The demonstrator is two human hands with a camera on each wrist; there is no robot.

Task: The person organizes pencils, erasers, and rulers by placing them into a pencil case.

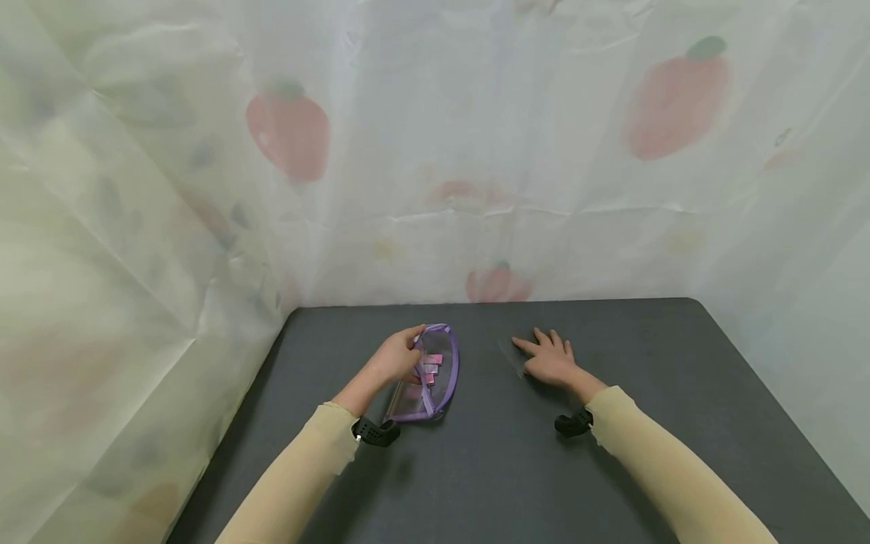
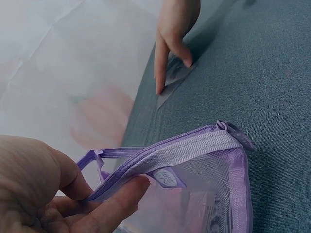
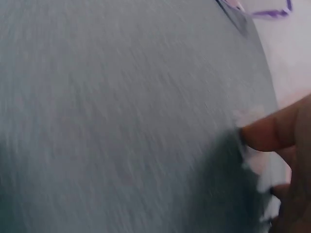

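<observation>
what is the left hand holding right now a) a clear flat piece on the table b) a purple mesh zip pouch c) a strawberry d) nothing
b: the left hand pinches the zipper edge of the purple mesh pouch, while the right hand lies flat on a clear flat piece on the dark table.

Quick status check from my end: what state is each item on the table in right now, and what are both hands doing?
Purple mesh pouch: lying on the table, zipper open, pink items inside.
Left hand: pinches the pouch's zipper edge.
Clear flat sheet: lying flat on the table.
Right hand: fingers straight, pressing on the sheet.
</observation>
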